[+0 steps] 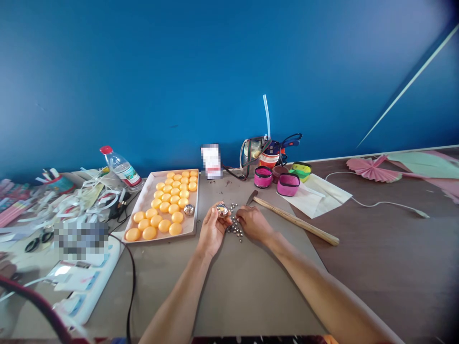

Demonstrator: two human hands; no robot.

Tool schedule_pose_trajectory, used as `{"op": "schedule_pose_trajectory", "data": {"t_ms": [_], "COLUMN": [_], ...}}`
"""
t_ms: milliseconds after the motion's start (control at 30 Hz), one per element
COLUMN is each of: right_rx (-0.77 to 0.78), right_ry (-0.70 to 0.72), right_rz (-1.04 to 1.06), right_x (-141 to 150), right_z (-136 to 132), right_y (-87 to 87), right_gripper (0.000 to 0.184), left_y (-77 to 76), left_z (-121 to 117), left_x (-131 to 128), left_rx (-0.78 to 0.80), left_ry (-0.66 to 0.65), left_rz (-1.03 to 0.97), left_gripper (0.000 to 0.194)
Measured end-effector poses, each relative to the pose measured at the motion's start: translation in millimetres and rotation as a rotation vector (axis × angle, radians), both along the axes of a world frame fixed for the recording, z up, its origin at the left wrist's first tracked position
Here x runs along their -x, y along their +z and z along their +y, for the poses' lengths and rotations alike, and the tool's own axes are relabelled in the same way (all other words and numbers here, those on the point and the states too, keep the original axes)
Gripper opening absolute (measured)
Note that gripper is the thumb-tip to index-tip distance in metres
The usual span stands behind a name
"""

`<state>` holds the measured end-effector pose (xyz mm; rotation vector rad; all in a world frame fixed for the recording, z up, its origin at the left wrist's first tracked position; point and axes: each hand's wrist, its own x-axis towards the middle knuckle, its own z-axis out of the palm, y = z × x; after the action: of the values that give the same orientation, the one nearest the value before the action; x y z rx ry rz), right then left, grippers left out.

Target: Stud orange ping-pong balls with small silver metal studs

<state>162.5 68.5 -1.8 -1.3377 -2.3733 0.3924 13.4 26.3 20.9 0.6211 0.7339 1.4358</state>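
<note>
My left hand point(212, 229) is wrapped round a ball covered in shiny silver studs point(222, 210), a bit of yellow showing on it. My right hand point(254, 222) is closed at the edge of a loose pile of small silver studs point(235, 228) on the grey mat point(247, 296). Its fingertips are pinched together, and what lies between them is hidden. To the left, a shallow white tray point(146, 188) holds rows of orange plastic balls point(165, 207). One studded silver ball point(189, 209) sits at the tray's right side.
A wooden-handled hammer point(297, 220) lies right of my right hand. Behind it are pink containers point(288, 184), a green one point(300, 171) and white paper point(317, 196). A tilted water bottle point(124, 169), a white power strip point(95, 286) and cables crowd the left.
</note>
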Motion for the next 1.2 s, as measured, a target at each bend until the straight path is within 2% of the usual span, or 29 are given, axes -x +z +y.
{"op": "schedule_pose_trajectory", "data": {"t_ms": [300, 567, 667, 833, 967, 1067, 1200], "right_rx": [-0.064, -0.078, 0.001, 0.22, 0.329, 0.352, 0.325], "right_ry": [-0.002, -0.051, -0.086, -0.183, -0.185, -0.159, -0.12], "right_rz": [0.169, 0.313, 0.454, 0.765, 0.987, 1.03, 0.945], "right_x": [2.6, 1.7, 3.0, 4.2, 3.2, 3.7, 7.3], "right_z": [-2.4, -1.3, -2.8, 1.2, 5.9, 4.6, -2.0], "right_y": [2.7, 0.0, 1.3, 2.6, 2.4, 4.0, 6.9], "right_gripper": [0.019, 0.019, 0.019, 0.02, 0.023, 0.024, 0.023], "left_y": [2.3, -2.8, -2.2, 0.6, 1.3, 2.2, 2.9], "left_z": [-0.5, 0.9, 0.5, -0.8, -1.7, -2.9, -4.4], "left_x": [-1.8, -1.2, -1.6, -2.7, -3.7, -4.5, -5.1], "left_rx": [0.03, 0.028, 0.032, 0.049, 0.037, 0.039, 0.035], "left_ry": [0.019, 0.012, 0.01, 0.003, -0.019, -0.065, -0.113], "left_rz": [-0.019, -0.019, -0.023, -0.018, -0.022, -0.032, -0.052], "left_gripper": [0.035, 0.034, 0.034, 0.036, 0.035, 0.035, 0.034]}}
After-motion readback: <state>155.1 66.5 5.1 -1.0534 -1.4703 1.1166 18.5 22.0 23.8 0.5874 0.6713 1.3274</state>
